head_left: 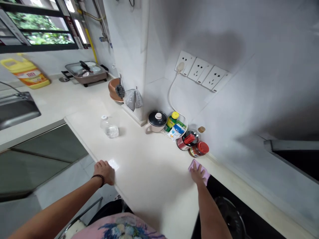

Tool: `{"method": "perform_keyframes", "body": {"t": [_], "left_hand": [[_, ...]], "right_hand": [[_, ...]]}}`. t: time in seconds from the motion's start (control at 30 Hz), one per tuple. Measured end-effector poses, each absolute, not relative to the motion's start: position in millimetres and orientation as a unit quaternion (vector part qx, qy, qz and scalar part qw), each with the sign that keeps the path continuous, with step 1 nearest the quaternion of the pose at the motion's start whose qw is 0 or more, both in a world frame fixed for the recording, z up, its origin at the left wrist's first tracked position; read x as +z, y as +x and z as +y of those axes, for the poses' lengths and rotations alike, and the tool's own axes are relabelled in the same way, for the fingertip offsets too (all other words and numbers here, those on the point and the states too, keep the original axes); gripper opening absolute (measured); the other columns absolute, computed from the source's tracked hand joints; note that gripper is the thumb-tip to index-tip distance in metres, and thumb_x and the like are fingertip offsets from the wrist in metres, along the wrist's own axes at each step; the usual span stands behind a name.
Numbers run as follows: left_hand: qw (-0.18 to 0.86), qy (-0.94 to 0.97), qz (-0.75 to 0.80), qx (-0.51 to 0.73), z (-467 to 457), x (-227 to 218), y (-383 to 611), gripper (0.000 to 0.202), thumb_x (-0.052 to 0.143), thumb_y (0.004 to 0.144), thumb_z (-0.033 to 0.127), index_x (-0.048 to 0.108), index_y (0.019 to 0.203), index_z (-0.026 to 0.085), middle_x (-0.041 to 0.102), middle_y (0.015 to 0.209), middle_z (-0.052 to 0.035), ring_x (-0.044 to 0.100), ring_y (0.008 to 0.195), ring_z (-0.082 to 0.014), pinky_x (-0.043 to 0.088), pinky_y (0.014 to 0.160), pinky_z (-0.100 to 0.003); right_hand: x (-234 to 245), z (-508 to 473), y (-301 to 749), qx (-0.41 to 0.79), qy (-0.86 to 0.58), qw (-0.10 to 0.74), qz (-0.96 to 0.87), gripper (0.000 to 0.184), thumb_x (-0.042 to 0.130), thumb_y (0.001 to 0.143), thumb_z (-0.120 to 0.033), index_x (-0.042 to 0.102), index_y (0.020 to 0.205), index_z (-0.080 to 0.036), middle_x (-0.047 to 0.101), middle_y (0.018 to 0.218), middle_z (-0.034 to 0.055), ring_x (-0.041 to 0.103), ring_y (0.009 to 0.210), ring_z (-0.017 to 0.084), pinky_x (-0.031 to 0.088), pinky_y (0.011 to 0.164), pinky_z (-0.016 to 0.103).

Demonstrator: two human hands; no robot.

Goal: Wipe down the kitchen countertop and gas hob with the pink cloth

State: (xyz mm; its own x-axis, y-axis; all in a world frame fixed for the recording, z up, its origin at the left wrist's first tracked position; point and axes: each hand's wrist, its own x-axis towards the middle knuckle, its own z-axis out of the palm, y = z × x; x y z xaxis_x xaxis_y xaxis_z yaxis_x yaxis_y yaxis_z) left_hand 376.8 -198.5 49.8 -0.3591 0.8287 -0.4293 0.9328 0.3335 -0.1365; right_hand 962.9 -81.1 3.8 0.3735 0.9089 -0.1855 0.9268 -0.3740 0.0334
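My right hand (197, 174) lies flat on a pink cloth (202, 169), pressing it onto the cream countertop (152, 166) beside the black hob (231, 212). Its fingers are stretched over the cloth. My left hand (104, 172), with a dark bead bracelet at the wrist, rests on the counter's front edge with its fingers curled over the rim and nothing in it. Just beyond the cloth stand a red-lidded jar (199, 149) and a dark jar with a red clip (187, 139).
Against the wall stand a small lidded pot (157, 121), a yellow-capped bottle (171, 120) and a blue-white packet (175, 131). A clear plastic bottle (109, 126) lies mid-counter. Farther left are a sink (17, 109), a yellow oil jug (26, 73) and an electric pan (86, 71).
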Motion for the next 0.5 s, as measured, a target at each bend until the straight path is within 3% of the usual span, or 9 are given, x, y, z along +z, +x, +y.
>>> {"method": "perform_keyframes", "body": {"t": [0.17, 0.37, 0.5], "left_hand": [[0.133, 0.564, 0.795, -0.179, -199.3, 38.6, 369.6, 0.114, 0.075, 0.037, 0.048, 0.056, 0.135, -0.007, 0.051, 0.133, -0.0399, 0.048, 0.124, -0.0514, 0.030, 0.105, -0.055], [0.129, 0.581, 0.781, -0.188, -200.0, 37.9, 365.1, 0.111, 0.074, 0.041, 0.057, 0.059, 0.134, -0.002, 0.056, 0.131, -0.0375, 0.051, 0.123, -0.0511, 0.031, 0.103, -0.055], [0.134, 0.596, 0.767, -0.194, -203.3, 49.9, 366.3, 0.112, 0.072, 0.045, 0.066, 0.059, 0.132, -0.003, 0.055, 0.130, -0.0386, 0.050, 0.122, -0.0524, 0.031, 0.100, -0.056]], "right_hand": [[0.0, -152.8, 927.3, -0.148, 0.842, 0.041, 0.518, 0.063, 0.020, 0.102, -0.054, 0.022, 0.163, -0.040, 0.020, 0.172, 0.0125, 0.025, 0.154, 0.045, 0.033, 0.105, 0.075], [1.6, -249.9, 876.3, -0.138, 0.847, 0.042, 0.511, 0.060, 0.016, 0.104, -0.052, 0.014, 0.163, -0.043, 0.018, 0.173, 0.0095, 0.020, 0.157, 0.040, 0.032, 0.108, 0.075], [3.3, -316.9, 833.1, -0.144, 0.854, 0.059, 0.496, 0.060, 0.017, 0.104, -0.049, 0.017, 0.164, -0.042, 0.013, 0.174, 0.0082, 0.014, 0.158, 0.038, 0.027, 0.113, 0.075]]}}
